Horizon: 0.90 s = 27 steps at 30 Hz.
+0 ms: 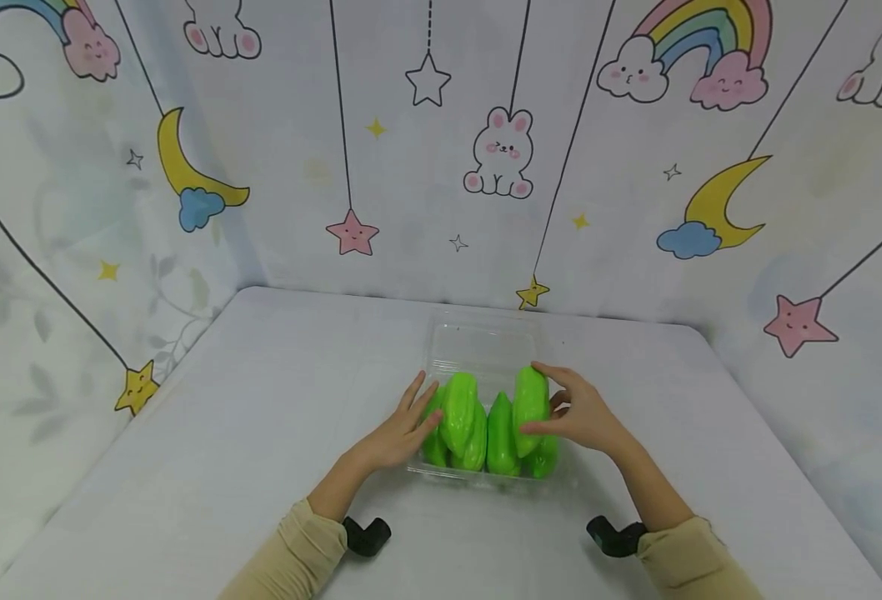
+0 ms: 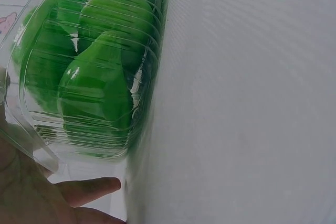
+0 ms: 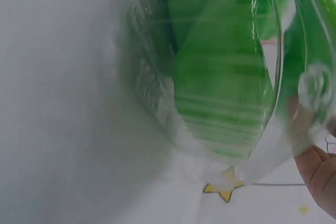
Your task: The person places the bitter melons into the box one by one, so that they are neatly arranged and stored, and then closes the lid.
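Note:
A clear plastic box (image 1: pixel 429 472) stands on the table with its hinged lid (image 1: pixel 483 342) folded back. Several glossy bright green peppers (image 1: pixel 501 442) fill it, some lying on top of others. My right hand (image 1: pixel 587 417) grips the top pepper (image 1: pixel 531 408) on the right side, fingers at its far end and thumb near its lower part. At the box's left side, my left hand (image 1: pixel 392 440) rests with fingers spread and straight, the tips beside a green pepper (image 1: pixel 434 446). Through the ribbed wall, the left wrist view shows peppers (image 2: pixel 100 93) close up.
A white cloth covers the table (image 1: pixel 283 383). Behind it hangs a printed curtain (image 1: pixel 283 158) with rabbits, stars and moons. A black wrist mount (image 1: pixel 367 537) sits by the left sleeve, another black mount (image 1: pixel 615 537) by the right sleeve.

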### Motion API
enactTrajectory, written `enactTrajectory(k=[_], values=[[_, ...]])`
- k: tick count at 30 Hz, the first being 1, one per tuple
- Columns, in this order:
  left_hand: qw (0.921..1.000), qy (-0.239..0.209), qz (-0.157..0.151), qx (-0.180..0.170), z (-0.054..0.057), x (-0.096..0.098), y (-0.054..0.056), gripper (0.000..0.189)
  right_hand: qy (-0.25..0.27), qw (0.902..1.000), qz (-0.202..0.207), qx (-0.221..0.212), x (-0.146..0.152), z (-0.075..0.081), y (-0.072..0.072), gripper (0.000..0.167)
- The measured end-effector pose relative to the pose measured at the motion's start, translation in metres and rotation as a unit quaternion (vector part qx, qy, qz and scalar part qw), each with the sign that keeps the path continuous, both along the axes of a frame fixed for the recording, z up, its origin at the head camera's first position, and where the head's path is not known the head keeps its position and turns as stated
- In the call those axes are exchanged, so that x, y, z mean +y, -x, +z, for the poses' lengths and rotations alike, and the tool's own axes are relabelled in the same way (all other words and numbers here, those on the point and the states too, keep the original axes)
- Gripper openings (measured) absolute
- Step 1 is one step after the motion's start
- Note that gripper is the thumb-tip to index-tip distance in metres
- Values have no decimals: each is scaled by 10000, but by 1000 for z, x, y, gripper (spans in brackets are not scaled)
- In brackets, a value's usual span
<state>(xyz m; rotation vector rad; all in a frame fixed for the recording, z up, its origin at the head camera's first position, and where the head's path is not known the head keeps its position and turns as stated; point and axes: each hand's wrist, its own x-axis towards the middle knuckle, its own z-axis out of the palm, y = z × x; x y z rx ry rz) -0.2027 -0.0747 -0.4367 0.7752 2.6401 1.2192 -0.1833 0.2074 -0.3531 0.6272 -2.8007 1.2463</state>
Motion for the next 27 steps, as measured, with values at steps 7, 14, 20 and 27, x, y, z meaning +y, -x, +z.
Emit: enactTrajectory(k=[7, 14, 20, 27], values=[[10000, -35, -28, -55, 1, 1, 0, 63, 53, 9998, 212, 45, -1, -19, 12, 88], [10000, -61, -16, -24, -1, 0, 1, 63, 151, 9994, 318, -5, -9, -31, 20, 90], [9999, -69, -18, -82, 0, 0, 0, 63, -37, 9996, 274, 35, -17, -36, 22, 91], [10000, -56, 1, -45, 0, 0, 0, 63, -164, 9992, 354, 117, -24, -39, 23, 90]])
